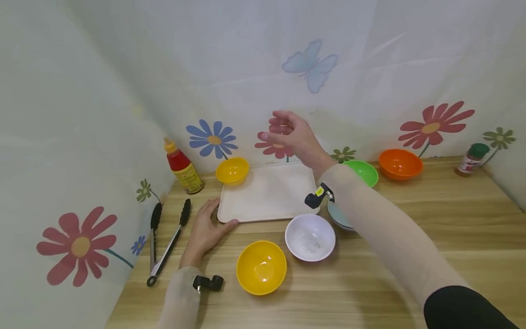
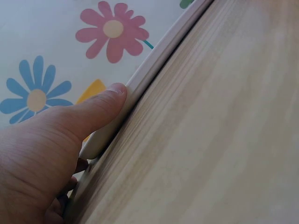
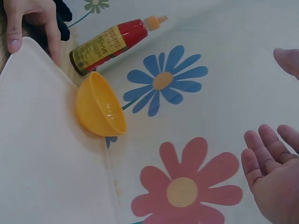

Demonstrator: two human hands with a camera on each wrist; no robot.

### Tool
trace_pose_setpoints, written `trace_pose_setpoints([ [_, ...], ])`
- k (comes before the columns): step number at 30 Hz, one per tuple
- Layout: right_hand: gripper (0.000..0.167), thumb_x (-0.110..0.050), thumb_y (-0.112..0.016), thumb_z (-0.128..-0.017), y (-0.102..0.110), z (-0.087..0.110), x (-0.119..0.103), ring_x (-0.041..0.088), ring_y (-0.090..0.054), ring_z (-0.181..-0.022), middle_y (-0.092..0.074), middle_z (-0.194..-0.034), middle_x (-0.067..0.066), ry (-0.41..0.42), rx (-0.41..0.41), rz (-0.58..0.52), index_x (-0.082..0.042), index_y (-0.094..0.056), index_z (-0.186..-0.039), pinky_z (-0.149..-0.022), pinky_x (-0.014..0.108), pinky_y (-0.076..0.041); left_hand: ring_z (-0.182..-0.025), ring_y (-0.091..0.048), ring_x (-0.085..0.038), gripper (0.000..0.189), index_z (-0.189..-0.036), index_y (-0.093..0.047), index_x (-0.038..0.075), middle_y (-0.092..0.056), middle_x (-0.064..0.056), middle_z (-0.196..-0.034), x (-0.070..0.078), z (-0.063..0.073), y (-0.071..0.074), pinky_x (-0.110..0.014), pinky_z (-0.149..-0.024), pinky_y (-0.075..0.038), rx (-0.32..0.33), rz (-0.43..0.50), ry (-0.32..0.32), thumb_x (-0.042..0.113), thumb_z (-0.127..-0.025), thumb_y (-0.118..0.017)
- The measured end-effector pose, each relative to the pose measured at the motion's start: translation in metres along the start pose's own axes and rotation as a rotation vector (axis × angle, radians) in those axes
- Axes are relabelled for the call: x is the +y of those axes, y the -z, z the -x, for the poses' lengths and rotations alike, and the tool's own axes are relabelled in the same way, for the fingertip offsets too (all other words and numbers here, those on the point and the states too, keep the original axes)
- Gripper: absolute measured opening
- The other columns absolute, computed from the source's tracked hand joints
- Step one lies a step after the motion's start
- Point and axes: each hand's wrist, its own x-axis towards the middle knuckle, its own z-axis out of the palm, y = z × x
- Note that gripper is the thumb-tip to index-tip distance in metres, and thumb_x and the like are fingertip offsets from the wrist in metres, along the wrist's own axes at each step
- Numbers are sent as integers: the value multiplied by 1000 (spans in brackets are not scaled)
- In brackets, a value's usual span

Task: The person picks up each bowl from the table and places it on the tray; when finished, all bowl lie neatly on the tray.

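My left hand (image 1: 205,230) holds the near left corner of a white tray (image 1: 271,192), thumb along its front edge and the other fingers at its left side. In the left wrist view the thumb (image 2: 105,100) lies against the rim, partly hiding the other fingers. A small yellow bowl (image 1: 232,171) sits on the tray's far left corner. My right hand (image 1: 293,135) is raised over the tray's back edge with nothing in it, its fingers loosely bent and the thumb apart in the right wrist view.
In front of the tray stand a larger yellow bowl (image 1: 261,268), a white bowl (image 1: 310,237) and a pale blue bowl (image 1: 340,216). Black-tipped tongs (image 1: 167,246) and a red sauce bottle (image 1: 184,168) lie left. Green (image 1: 363,172) and orange (image 1: 400,164) bowls and a spice jar (image 1: 471,160) are right.
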Motion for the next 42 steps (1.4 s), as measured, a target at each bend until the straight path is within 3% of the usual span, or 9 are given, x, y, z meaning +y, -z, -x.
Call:
trace_pose_setpoints([
  [4, 80, -23, -87, -99, 17, 17, -19, 35, -60, -145, -59, -159, 14, 59, 18, 28, -11, -47, -167, -118, 36, -57, -168, -25, -43, 111, -172, -40, 8, -33, -20, -180, -2, 0, 0, -65, -137, -23, 2, -9, -5, 64, -90, -89],
  [13, 74, -13, -82, -102, 63, 63, -53, 28, -63, -140, -62, -156, 8, 161, 55, 62, -16, -48, -167, -106, 26, -62, -168, -27, -44, 111, -172, -40, 8, -34, -21, -179, 1, -2, 0, -65, -137, -24, 3, -16, -1, 63, -90, -89],
  [22, 77, -7, -83, -98, 107, 116, -64, 24, -60, -144, -62, -157, 8, 199, 120, 132, -19, -50, -167, -115, 24, -52, -167, -28, -44, 110, -172, -40, 9, -35, -21, -179, 1, -5, 1, -65, -137, -24, 0, -5, -14, 63, -90, -89],
  [30, 83, 13, -78, -93, 137, 161, -43, 17, -62, -142, -61, -157, 12, 216, 146, 52, -14, -48, -167, -112, 19, -53, -167, -28, -42, 106, -171, -43, 10, -38, -19, -177, 1, -3, -4, -64, -138, -23, 5, 15, -28, 61, -90, -90],
  [37, 89, 15, -79, -93, 147, 198, -8, 9, -58, -145, -57, -162, 9, 131, 159, 125, -13, -43, -170, -116, 12, -47, -167, -28, -42, 107, -171, -42, 9, -36, -19, -178, 2, -1, -1, -63, -138, -23, 1, 13, -16, 59, -91, -90],
  [42, 89, 14, -80, -93, 144, 216, 20, 10, -57, -143, -58, -160, 2, 99, 158, 151, -11, -42, -169, -114, 12, -48, -168, -26, -42, 106, -172, -42, 11, -35, -19, -179, 2, 0, 1, -64, -138, -22, 0, 13, -8, 60, -91, -90],
])
